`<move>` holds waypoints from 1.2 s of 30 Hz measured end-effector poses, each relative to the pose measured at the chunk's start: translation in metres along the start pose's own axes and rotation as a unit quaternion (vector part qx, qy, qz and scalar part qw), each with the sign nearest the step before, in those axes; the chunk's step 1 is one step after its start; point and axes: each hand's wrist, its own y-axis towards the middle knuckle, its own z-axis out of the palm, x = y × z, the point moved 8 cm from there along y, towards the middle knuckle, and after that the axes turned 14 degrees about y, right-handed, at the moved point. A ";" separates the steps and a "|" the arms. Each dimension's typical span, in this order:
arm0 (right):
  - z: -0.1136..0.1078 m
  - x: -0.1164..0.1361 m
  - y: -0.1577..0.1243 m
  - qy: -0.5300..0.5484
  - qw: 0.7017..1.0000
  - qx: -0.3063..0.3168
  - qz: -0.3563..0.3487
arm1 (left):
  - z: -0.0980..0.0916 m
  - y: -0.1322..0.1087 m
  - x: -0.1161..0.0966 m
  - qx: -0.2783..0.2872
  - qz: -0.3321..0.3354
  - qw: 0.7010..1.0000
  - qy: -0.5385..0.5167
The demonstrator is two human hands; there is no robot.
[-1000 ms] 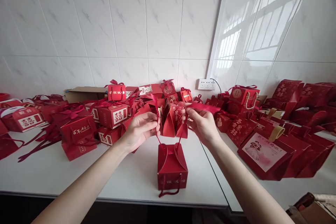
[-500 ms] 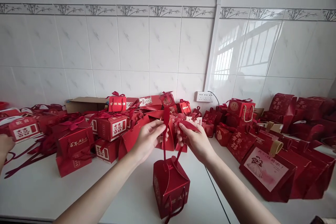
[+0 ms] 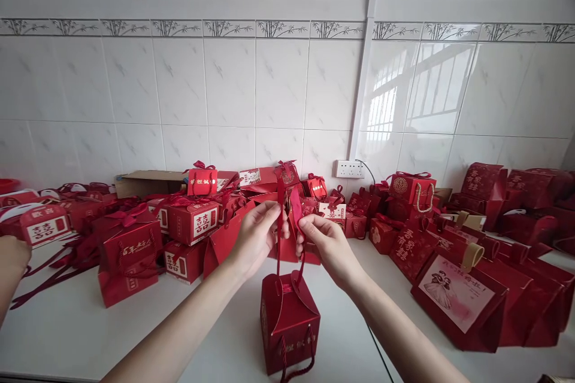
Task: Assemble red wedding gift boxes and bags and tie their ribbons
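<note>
A small red gift box (image 3: 290, 317) with a twisted cord handle stands on the table in front of me. From the slots in its top rise the two ends of a red ribbon (image 3: 279, 251). My left hand (image 3: 259, 233) pinches one end between thumb and fingers, above the box's left side. The other end is pinched by my right hand (image 3: 327, 242), and its tip sticks up above the fingers. Both ends are held nearly upright and apart, with no knot visible between them.
Piled red boxes (image 3: 197, 221) line the wall. A red bag (image 3: 128, 257) with a bow stands left; picture-fronted bags (image 3: 458, 296) stand right. Another person's hand (image 3: 13, 263) shows at the left edge. A power strip (image 3: 349, 169) is on the wall behind.
My right hand has shifted slightly left and down, and its ribbon end now points up instead of lying across the hand. The box appears slightly further left. The other person's hand moved slightly right.
</note>
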 end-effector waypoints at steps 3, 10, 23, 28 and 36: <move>0.003 0.000 -0.001 -0.002 1.000 0.010 -0.004 | 0.004 -0.001 0.001 0.009 -0.017 1.000 0.012; 0.010 0.014 0.000 -0.048 0.995 0.029 -0.077 | 0.006 -0.003 -0.003 -0.016 -0.014 0.993 0.119; 0.007 0.024 0.002 -0.181 0.981 -0.005 -0.067 | 0.016 -0.008 -0.013 0.073 0.018 0.978 0.197; 0.000 0.044 -0.007 -0.148 0.968 -0.034 -0.199 | 0.010 -0.006 -0.002 0.042 -0.048 0.988 0.142; 0.019 0.042 -0.037 -0.406 0.846 0.086 -0.335 | 0.005 -0.004 -0.008 0.017 -0.029 0.990 0.137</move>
